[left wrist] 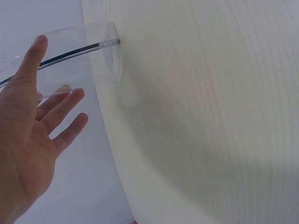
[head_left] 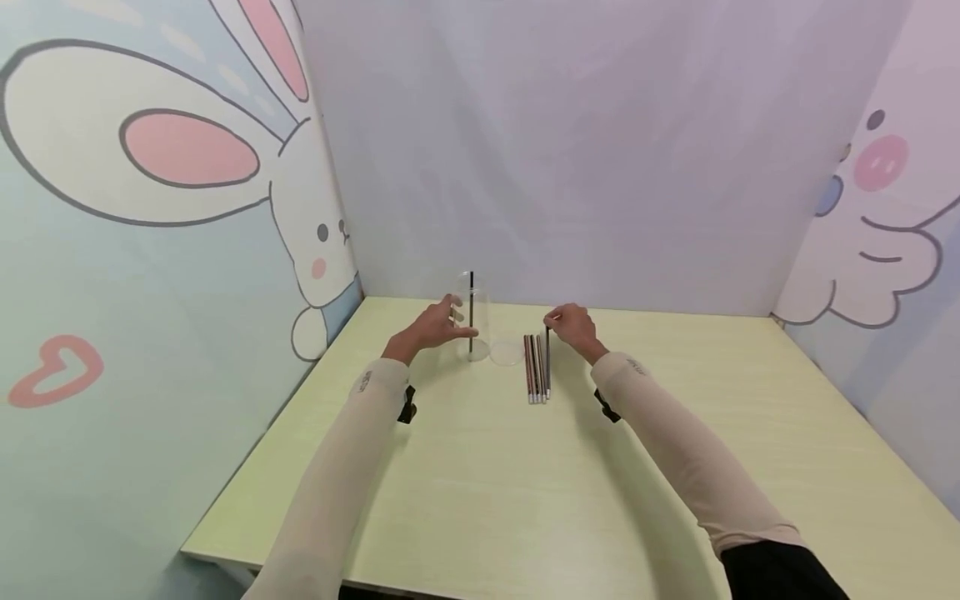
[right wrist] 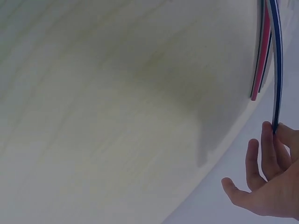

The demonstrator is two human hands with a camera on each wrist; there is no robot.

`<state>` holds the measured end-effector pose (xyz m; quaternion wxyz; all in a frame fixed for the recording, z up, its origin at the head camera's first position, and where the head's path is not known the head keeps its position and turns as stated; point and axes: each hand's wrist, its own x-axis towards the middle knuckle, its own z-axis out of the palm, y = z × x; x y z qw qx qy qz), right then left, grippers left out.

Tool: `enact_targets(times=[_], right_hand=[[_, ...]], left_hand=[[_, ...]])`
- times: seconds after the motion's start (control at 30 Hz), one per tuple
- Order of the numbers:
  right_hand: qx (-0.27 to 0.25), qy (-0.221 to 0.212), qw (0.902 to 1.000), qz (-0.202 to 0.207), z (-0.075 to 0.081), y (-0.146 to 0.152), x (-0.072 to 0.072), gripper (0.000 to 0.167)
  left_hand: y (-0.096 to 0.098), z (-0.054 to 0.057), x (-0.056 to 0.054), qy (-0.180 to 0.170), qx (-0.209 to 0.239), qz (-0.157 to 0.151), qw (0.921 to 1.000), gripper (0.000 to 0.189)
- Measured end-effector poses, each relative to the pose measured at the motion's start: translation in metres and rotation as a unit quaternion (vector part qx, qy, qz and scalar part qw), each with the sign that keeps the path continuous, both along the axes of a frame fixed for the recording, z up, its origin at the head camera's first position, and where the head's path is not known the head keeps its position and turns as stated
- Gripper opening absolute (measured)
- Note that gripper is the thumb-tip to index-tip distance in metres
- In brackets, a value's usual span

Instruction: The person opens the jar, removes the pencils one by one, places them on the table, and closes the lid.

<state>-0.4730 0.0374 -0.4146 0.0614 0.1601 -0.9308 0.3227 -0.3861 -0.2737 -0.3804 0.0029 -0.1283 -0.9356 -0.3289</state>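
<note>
My left hand point(head_left: 435, 325) holds a clear cylindrical container point(head_left: 482, 310) that stands upright near the table's back edge. In the left wrist view, the thumb lies along one side of the container and the fingers along the other. Inside it is one dark pencil point(left wrist: 70, 56), its metal-banded end at the bottom. My right hand point(head_left: 573, 326) pinches the tip of another dark pencil point(right wrist: 279, 70) between thumb and fingertips, with that end raised off the table. Beside this pencil, several striped pencils point(head_left: 534, 371) lie side by side, banded ends toward me.
A clear round lid point(head_left: 507, 353) lies flat between the container and the pencils. Behind the pale wooden table point(head_left: 480, 483) rises a plain light wall point(head_left: 570, 150). Walls with cartoon drawings stand at the left and right.
</note>
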Motion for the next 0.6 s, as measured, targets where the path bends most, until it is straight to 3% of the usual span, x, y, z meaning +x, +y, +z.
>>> enact_targets(times=[0.37,0.6], right_hand=[[0.039,-0.024,0.9988,-0.016,-0.01,-0.006,0.01,0.028],[0.048,-0.008,0.9988,-0.007,-0.011,-0.006,0.018,0.029]], left_hand=[[0.003,0.001,0.0,-0.006,0.003,0.0,1.0,0.077],[0.006,0.001,0.001,-0.009,0.006,0.003,0.9999,0.078]])
